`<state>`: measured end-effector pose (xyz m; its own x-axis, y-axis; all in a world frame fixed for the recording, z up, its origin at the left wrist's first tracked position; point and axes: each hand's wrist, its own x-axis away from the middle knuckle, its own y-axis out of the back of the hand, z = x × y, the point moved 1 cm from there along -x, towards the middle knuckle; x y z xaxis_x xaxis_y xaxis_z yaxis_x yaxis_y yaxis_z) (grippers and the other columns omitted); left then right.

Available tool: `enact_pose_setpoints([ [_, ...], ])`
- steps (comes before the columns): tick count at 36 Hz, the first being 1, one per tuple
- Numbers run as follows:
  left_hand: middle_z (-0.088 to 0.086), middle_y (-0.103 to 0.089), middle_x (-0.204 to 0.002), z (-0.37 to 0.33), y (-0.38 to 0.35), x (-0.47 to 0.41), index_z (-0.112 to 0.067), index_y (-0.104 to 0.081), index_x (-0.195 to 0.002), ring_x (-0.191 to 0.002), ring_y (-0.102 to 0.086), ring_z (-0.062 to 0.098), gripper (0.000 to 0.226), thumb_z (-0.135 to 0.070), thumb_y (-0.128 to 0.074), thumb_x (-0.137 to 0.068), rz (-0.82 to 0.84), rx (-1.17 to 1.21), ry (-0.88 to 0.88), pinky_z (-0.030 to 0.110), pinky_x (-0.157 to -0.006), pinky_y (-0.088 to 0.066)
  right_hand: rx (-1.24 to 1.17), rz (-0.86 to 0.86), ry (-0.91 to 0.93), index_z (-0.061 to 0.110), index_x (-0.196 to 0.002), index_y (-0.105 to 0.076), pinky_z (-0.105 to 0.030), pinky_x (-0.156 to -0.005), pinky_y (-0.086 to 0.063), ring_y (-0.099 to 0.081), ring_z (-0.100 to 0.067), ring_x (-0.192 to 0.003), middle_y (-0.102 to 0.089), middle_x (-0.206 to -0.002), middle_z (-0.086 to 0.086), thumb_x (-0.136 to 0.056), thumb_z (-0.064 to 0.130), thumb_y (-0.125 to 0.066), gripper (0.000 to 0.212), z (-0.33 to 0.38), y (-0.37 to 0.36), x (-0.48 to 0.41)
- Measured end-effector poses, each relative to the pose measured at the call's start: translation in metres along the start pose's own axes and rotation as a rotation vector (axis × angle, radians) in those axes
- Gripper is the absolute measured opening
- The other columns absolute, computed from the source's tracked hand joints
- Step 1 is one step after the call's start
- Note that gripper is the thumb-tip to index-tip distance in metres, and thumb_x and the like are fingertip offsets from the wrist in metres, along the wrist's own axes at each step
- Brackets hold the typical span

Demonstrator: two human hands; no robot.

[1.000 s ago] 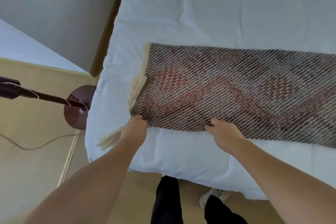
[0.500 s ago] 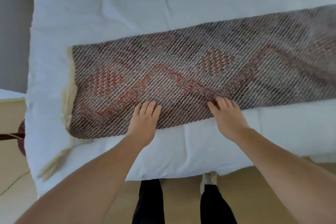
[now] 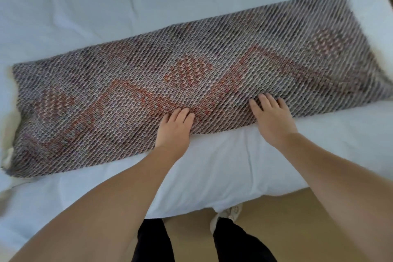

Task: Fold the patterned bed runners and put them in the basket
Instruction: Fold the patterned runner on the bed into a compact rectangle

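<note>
Both hands lie flat, palms down, on the near long edge of the patterned bed runner (image 3: pixel 191 83) — the left hand (image 3: pixel 175 128) with fingers close together, the right hand (image 3: pixel 272 120) with fingers slightly spread, neither one gripping anything. They sit near each other around the middle of that edge, wrists over bare sheet.

That runner is spread out on the white bed (image 3: pixel 85 6), running on a slant from lower left to upper right, grey weave with reddish diamonds and a zigzag line. Its near edge stops short of the mattress edge, leaving a strip of white sheet between cloth and drop-off. Pale cream fringe (image 3: pixel 8 112) shows at the left end; the right end reaches close to the bed's far corner and looks blurred.

Beyond the far edge, wrinkled sheet lies open and wide. Below the mattress, a tan floor (image 3: pixel 287 219) shows, with the person's dark trouser legs (image 3: pixel 153 242) and 1 light shoe (image 3: pixel 229 214) close against the bed.
</note>
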<state>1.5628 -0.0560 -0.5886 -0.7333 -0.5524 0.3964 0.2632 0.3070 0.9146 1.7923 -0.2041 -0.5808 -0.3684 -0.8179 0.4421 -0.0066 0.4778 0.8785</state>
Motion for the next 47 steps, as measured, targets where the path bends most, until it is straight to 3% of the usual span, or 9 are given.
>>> enact_pose_setpoints([
  [6, -0.006, -0.004, -0.16, -0.014, -0.003, 0.002, -0.021, -0.01, -0.151, -0.146, -0.001, 0.013, 0.064, -0.007, -0.035, -0.094, 0.103, 0.05, 0.089, 0.035, -0.117, -0.001, -0.13, 0.019, 0.139, 0.016, -0.153, -0.011, -0.039, -0.117, -0.014, -0.014, -0.02, -0.146, -0.015, -0.16, -0.005, -0.094, 0.009, -0.035, 0.063, -0.025, -0.011, -0.007],
  [13, -0.004, 0.002, -0.16, -0.028, 0.003, 0.035, -0.021, -0.005, -0.152, -0.146, 0.004, 0.016, 0.065, -0.006, -0.032, -0.094, 0.204, 0.064, 0.1, 0.038, -0.117, 0.001, -0.122, 0.133, 0.238, 0.018, -0.153, -0.003, -0.043, -0.117, -0.012, -0.007, -0.022, -0.147, -0.005, -0.161, -0.005, -0.096, 0.01, -0.032, 0.065, -0.031, -0.011, 0.018],
  [16, 0.001, 0.008, -0.16, -0.031, 0.006, 0.033, -0.02, 0.001, -0.151, -0.146, 0.009, 0.02, 0.065, -0.026, -0.03, -0.095, 0.2, 0.034, 0.069, 0.043, -0.117, 0.004, -0.109, 0.2, 0.296, 0.021, -0.153, 0.003, -0.046, -0.117, -0.003, 0.005, -0.027, -0.147, 0.006, -0.161, -0.009, -0.102, 0.034, -0.023, 0.059, -0.033, -0.01, 0.015],
  [19, 0.003, 0.012, -0.159, -0.04, 0.007, 0.023, -0.02, 0.0, -0.152, -0.145, 0.016, 0.017, 0.071, -0.049, -0.013, -0.088, 0.122, 0.069, -0.023, 0.04, -0.116, 0.012, -0.148, 0.202, 0.317, 0.024, -0.152, 0.004, -0.046, -0.116, 0.006, 0.014, -0.026, -0.146, 0.014, -0.159, -0.007, -0.089, 0.062, 0.005, 0.074, -0.036, -0.007, 0.013],
  [22, 0.0, 0.022, -0.156, -0.052, 0.005, 0.001, -0.022, 0.007, -0.151, -0.139, 0.029, 0.013, 0.076, -0.062, -0.002, -0.087, 0.102, 0.129, -0.065, 0.041, -0.114, 0.017, -0.162, 0.152, 0.28, 0.024, -0.152, 0.005, -0.045, -0.116, 0.008, 0.016, -0.025, -0.146, 0.016, -0.159, -0.007, -0.082, 0.06, 0.018, 0.08, -0.042, -0.004, 0.005],
  [26, -0.001, 0.034, -0.15, -0.07, 0.004, -0.028, -0.024, 0.019, -0.147, -0.134, 0.039, 0.013, 0.089, -0.079, 0.007, -0.078, 0.156, 0.136, -0.19, 0.042, -0.113, 0.02, -0.153, 0.137, 0.217, 0.022, -0.152, 0.007, -0.045, -0.117, 0.006, 0.017, -0.027, -0.145, 0.017, -0.159, -0.009, -0.094, 0.054, 0.003, 0.067, -0.052, -0.002, -0.011],
  [34, 0.009, 0.021, -0.157, -0.102, 0.007, -0.065, -0.015, 0.018, -0.147, -0.142, 0.026, 0.021, 0.072, -0.056, 0.0, -0.092, 0.058, 0.092, -0.12, 0.044, -0.112, 0.021, -0.11, 0.102, 0.179, 0.021, -0.151, 0.013, -0.047, -0.114, 0.01, 0.018, -0.03, -0.145, 0.021, -0.157, -0.01, -0.095, 0.056, -0.003, 0.068, -0.069, -0.005, -0.039],
  [40, 0.012, 0.013, -0.158, -0.143, 0.013, -0.097, -0.015, 0.013, -0.149, -0.144, 0.019, 0.026, 0.071, -0.055, -0.006, -0.093, -0.044, 0.129, 0.0, 0.049, -0.114, 0.015, -0.07, -0.009, 0.185, 0.018, -0.151, 0.011, -0.049, -0.115, 0.008, 0.015, -0.031, -0.145, 0.017, -0.158, -0.013, -0.086, 0.064, 0.011, 0.079, -0.11, -0.007, -0.066],
  [47, 0.019, 0.0, -0.158, -0.227, 0.014, -0.141, -0.008, 0.001, -0.15, -0.145, 0.007, 0.032, 0.072, -0.053, -0.009, -0.094, -0.119, 0.158, 0.184, 0.051, -0.115, 0.009, -0.083, -0.117, 0.319, 0.019, -0.152, 0.001, -0.045, -0.116, 0.009, 0.009, -0.025, -0.146, 0.004, -0.161, -0.01, -0.094, 0.063, -0.003, 0.074, -0.188, -0.016, -0.112],
])
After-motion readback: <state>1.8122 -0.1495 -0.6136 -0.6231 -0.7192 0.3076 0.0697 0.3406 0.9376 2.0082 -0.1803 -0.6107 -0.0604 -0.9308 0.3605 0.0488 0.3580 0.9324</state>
